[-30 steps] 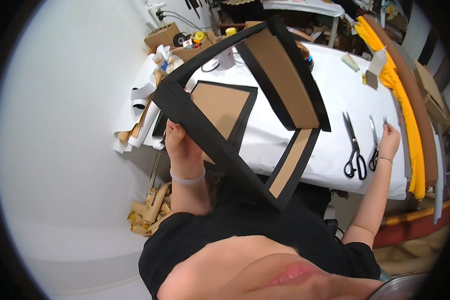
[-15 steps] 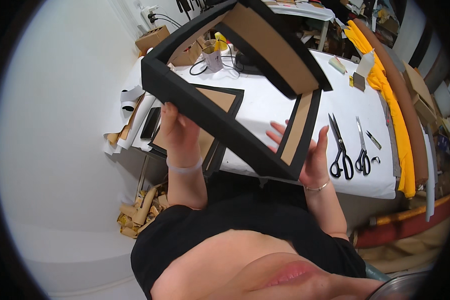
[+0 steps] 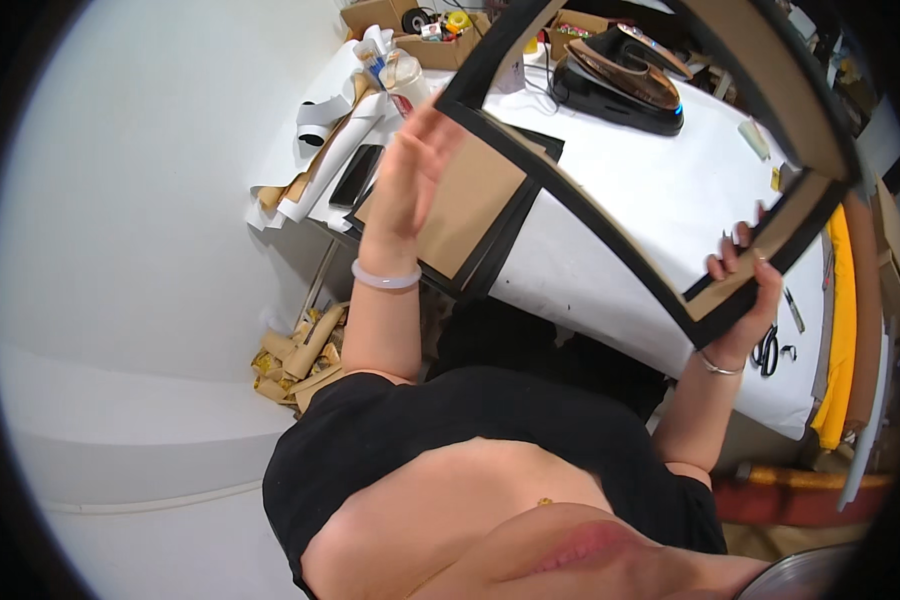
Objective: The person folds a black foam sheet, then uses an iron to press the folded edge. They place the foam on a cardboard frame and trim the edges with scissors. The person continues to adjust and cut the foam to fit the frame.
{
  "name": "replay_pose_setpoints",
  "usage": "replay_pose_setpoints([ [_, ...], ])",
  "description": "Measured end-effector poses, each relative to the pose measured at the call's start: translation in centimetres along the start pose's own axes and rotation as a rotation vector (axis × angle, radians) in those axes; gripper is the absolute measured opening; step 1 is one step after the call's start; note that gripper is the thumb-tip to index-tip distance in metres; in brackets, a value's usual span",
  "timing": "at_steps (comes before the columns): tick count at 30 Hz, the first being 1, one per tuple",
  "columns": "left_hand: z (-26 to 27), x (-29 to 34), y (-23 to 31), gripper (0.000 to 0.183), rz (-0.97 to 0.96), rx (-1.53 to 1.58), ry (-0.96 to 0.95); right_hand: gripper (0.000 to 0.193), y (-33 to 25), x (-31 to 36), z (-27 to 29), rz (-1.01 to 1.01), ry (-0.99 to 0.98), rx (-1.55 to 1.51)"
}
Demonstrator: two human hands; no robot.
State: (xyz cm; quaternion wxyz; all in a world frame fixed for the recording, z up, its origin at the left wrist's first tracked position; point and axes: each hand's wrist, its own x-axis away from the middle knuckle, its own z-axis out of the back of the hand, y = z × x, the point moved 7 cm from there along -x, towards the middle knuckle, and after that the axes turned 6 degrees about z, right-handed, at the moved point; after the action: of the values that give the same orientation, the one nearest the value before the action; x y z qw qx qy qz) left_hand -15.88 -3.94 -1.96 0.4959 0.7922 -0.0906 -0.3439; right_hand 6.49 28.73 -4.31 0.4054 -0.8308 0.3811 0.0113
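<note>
I hold up a large open frame (image 3: 590, 228) of brown cardboard with black edging, tilted over the white table (image 3: 660, 190). My right hand (image 3: 745, 285) grips the frame's lower right corner, fingers wrapped over the inner strip. My left hand (image 3: 410, 165) is raised at the frame's left corner with straight, spread fingers, touching the black edge without closing on it. Below the frame, a flat brown cardboard panel with a black border (image 3: 470, 210) lies at the table's near left edge.
A black iron (image 3: 620, 75) stands at the back of the table. Scissors (image 3: 770, 350) and yellow fabric (image 3: 840, 330) are at the right. A dark phone (image 3: 355, 175), paper rolls and boxes (image 3: 410, 25) crowd the left end. Brown paper scraps (image 3: 300, 355) lie on the floor.
The frame has risen and swung up to the right. My right hand came off the table and took the frame's lower right corner. My left hand loosened its grip and opened.
</note>
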Motion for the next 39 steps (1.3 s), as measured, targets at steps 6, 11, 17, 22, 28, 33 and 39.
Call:
replay_pose_setpoints([
  [6, -3.4, -0.6, 3.3, 0.042, 0.101, -0.625, -0.079, 0.068, -2.7, 0.1, -0.2, 0.152, 0.049, 0.341],
  [11, -2.8, -1.8, 1.6, 0.043, 0.186, -0.627, -0.128, 0.067, -3.6, 0.9, 0.0, 0.163, 0.118, 0.4],
  [17, -2.4, -2.6, -0.3, 0.044, 0.336, -0.768, -0.147, 0.063, -4.4, 1.6, -0.7, 0.257, 0.067, 0.546],
  [22, -3.2, -2.4, -0.9, 0.04, 0.286, -1.03, -0.111, 0.062, -5.4, 3.1, -2.9, 0.471, -0.015, 0.663],
  [28, -3.9, -4.3, -3.4, 0.04, 0.363, -1.194, -0.098, 0.074, -6.3, 2.9, -4.3, 0.484, -0.058, 0.745],
  [33, -5.6, -4.3, -2.6, 0.037, 0.267, -1.433, -0.087, 0.067, -6.0, 2.8, -4.1, 0.465, -0.018, 0.788],
  [39, -5.7, -4.8, -1.7, 0.027, 0.222, -1.222, -0.129, 0.062, -6.4, 1.9, -1.8, 0.398, 0.052, 0.659],
])
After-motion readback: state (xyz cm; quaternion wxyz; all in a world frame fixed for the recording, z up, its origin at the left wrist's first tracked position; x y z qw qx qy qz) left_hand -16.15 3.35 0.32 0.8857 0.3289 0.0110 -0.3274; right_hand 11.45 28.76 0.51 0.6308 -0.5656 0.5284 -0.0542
